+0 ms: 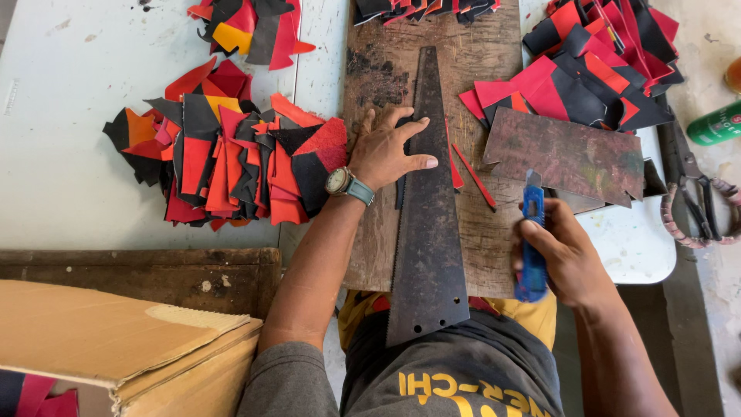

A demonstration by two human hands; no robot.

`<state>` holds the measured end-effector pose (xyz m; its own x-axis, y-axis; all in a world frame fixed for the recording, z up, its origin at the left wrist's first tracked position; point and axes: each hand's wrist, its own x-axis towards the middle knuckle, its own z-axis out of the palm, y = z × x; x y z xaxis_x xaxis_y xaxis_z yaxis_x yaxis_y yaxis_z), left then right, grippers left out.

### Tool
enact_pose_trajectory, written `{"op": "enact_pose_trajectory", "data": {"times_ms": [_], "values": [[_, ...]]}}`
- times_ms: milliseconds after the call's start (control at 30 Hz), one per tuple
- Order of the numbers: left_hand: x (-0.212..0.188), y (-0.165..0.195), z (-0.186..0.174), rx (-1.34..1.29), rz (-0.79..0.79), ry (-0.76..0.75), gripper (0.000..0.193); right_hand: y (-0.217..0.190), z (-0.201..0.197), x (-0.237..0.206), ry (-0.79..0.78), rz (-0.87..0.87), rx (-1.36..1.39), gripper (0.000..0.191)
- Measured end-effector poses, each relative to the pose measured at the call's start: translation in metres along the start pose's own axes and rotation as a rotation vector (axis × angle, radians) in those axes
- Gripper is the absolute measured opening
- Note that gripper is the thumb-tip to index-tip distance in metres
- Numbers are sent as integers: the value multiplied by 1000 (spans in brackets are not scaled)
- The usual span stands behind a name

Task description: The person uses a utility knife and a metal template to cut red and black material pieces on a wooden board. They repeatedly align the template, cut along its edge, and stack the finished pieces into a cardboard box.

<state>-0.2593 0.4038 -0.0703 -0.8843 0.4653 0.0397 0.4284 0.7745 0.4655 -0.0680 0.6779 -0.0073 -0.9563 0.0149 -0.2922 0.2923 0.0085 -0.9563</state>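
Note:
My left hand (384, 151) lies flat with spread fingers on a long dark saw blade (428, 232) that rests lengthwise on a worn wooden cutting board (378, 69). A wristwatch (345, 184) is on that wrist. My right hand (567, 259) grips a blue utility knife (532, 232), blade end pointing up, just right of the saw blade. A thin red strip (474, 176) lies on the board between the two hands, and a red edge shows under the blade's right side.
Piles of red, black and orange leather scraps lie left (224, 162), top (251, 27) and upper right (594, 69). A rusty metal template (567, 154) sits right of the board. Scissors (698, 205), a green can (714, 123) and a cardboard box (116, 340) flank the white table (62, 154).

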Motion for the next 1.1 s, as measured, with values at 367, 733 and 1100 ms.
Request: {"op": "enact_pose_trajectory", "data": {"times_ms": [367, 733, 1100], "values": [[10, 0, -3, 47, 21, -198, 104, -36, 44, 134, 6, 67, 104, 19], [10, 12, -21, 65, -68, -346, 115, -5, 36, 203, 71, -78, -875, 37], [10, 32, -49, 222, -142, -404, 127, -32, 65, 218, -150, -156, -1378, 43]]}}
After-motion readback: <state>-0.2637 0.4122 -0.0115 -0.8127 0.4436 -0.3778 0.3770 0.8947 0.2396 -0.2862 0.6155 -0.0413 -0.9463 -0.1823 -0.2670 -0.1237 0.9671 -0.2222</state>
